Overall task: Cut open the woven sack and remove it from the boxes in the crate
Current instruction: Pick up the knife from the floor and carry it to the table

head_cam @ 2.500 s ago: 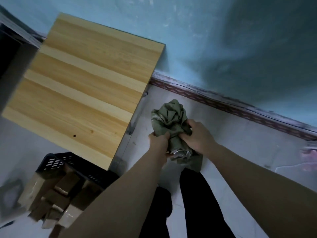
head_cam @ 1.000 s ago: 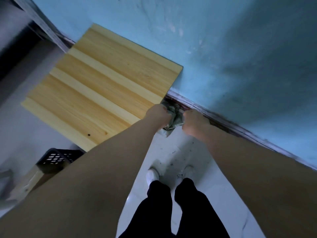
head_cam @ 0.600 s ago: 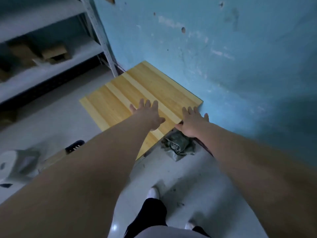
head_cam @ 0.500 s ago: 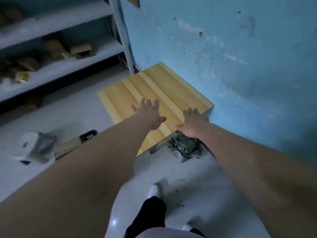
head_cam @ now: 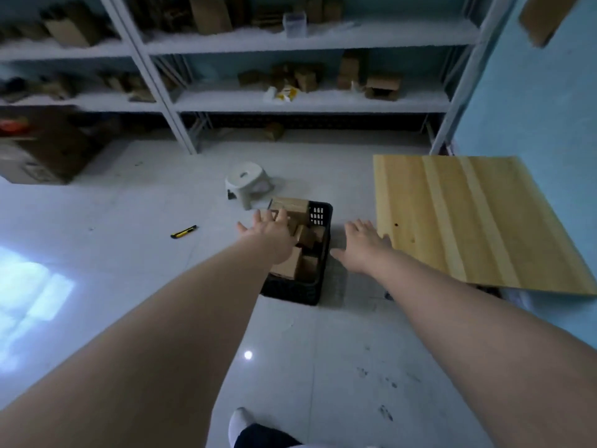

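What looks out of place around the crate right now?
The yellow-and-black utility knife lies loose on the floor left of the crate, where it could be stepped on; whether its blade is out is too small to tell. The boxes in the crate sit jumbled at angles, one poking above the rim.

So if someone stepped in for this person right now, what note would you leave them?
Left hand: open, fingers spread, reaching over the boxes; contact unclear.
Right hand: open, empty, to the right of the crate.
Things: cardboard boxes lie bare in the black crate on the floor; the yellow knife lies on the floor to its left. No sack in view.
Done: by the look of it, the sack is off the boxes.
Left: probably nothing; just check where the sack ended up.
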